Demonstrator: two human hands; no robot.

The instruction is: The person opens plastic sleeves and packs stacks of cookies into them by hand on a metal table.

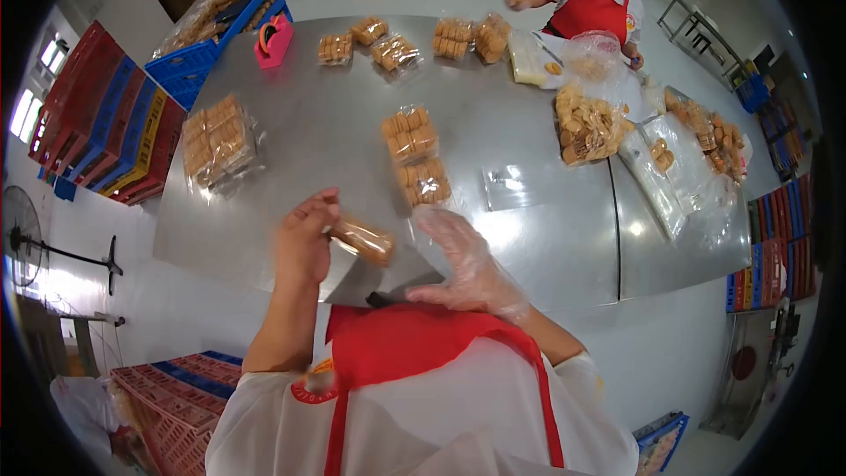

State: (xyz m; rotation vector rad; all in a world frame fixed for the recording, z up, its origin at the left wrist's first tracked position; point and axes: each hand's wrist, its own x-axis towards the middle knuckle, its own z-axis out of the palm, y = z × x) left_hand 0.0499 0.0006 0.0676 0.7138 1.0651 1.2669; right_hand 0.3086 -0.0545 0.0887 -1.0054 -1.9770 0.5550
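Steel table [308, 132]: left hand [304, 227], nine o'clock, pinches a pack [367, 242], eight o'clock, by one end; right hand [471, 268], five o'clock, is spread, empty. Light support underneath should prevent crushing.

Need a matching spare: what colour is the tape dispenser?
The tape dispenser is pink in the head view.

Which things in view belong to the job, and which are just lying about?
In the job, likely: wrapped packet in the left hand; biscuit packs mid-table; large biscuit bag; flat clear plastic.

Just around, likely: fan; crate stack at left.
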